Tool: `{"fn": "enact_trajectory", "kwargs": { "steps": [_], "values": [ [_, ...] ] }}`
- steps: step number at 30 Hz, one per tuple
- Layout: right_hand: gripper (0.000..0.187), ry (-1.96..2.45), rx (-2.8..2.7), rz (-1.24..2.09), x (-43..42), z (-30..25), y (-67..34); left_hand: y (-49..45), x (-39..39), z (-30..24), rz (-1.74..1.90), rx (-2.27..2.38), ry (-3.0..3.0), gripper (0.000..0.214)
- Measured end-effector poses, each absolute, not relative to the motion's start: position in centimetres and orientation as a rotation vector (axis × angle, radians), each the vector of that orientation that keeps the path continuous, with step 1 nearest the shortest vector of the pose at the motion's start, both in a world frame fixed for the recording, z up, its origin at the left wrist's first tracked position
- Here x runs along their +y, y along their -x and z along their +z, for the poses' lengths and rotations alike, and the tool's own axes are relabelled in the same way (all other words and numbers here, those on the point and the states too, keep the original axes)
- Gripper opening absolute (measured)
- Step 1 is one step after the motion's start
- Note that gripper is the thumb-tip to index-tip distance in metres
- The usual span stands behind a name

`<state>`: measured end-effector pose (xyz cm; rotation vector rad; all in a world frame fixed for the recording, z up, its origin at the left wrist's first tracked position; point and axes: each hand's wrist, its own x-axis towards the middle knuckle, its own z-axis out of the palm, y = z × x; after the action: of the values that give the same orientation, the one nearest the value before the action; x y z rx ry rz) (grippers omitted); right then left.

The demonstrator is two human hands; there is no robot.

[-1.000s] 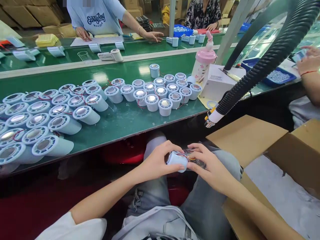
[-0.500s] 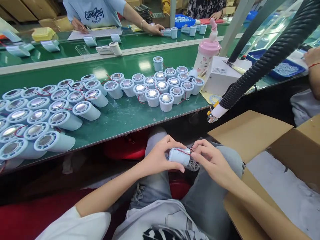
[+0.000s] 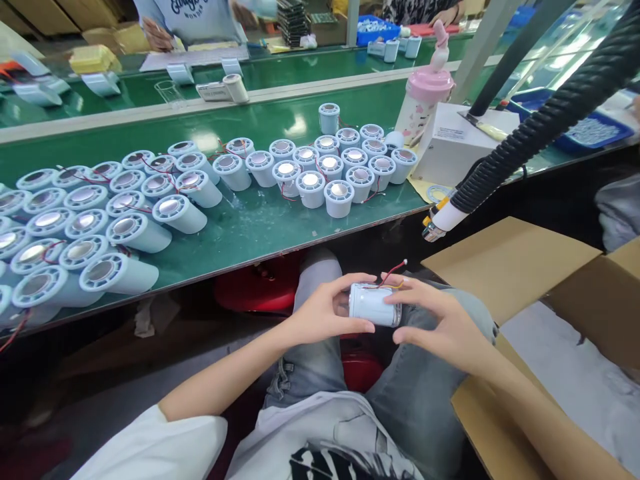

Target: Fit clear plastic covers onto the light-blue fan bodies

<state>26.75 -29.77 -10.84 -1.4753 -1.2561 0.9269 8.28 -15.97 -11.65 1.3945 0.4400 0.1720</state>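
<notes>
Over my lap, my left hand (image 3: 345, 307) is closed around the left end of a pale blue cylindrical housing (image 3: 373, 305), which lies sideways. A clear rim (image 3: 397, 315) shows at the housing's right end. Red and yellow wires (image 3: 395, 275) rise from its upper side, with a small white plug at the tip. My right hand (image 3: 425, 317) spans the right end, its fingers on the upper side and its thumb just below. Many similar housings (image 3: 339, 200) with silver discs and ribbed rims stand or lean on the green bench (image 3: 260, 233).
An open cardboard box (image 3: 510, 260) stands to my right. Above it hangs a black ribbed hose (image 3: 500, 167) with a metal nozzle. A pink-lidded bottle (image 3: 430, 87) and a white box (image 3: 457, 140) are on the bench. People sit across the conveyor.
The clear spoked piece at the housing's right end now shows only as a rim against it. The wires have swung upward, and my right hand has opened wider around that end.
</notes>
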Motion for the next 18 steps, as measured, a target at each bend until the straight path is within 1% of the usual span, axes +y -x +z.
{"fn": "enact_trajectory", "kwargs": {
  "steps": [1,2,4,8,14,18],
  "values": [
    [0.033,1.502,-1.388,0.839,-30.0,-11.0,-26.7,-8.2,-16.0,-11.5,0.161,0.451,-1.358,0.073],
    [0.037,1.521,-1.472,0.768,-30.2,-11.1,-26.7,-8.1,-16.1,-11.4,0.145,0.454,-1.346,0.073],
    [0.037,1.515,-1.503,0.748,-30.5,-11.4,-26.6,-7.8,-16.0,-11.0,0.115,0.446,-1.396,0.073],
    [0.04,1.435,-1.368,0.95,-30.7,-11.5,-26.4,-7.3,-15.7,-10.3,0.153,0.395,-1.553,0.076],
    [0.042,1.401,-1.197,1.164,-30.7,-10.8,-26.4,-6.9,-15.6,-10.3,0.227,0.275,-1.642,0.074],
    [0.039,1.324,-1.119,1.273,-30.6,-10.7,-26.4,-6.9,-15.5,-10.4,0.238,0.231,-1.654,0.077]
  ]
}}
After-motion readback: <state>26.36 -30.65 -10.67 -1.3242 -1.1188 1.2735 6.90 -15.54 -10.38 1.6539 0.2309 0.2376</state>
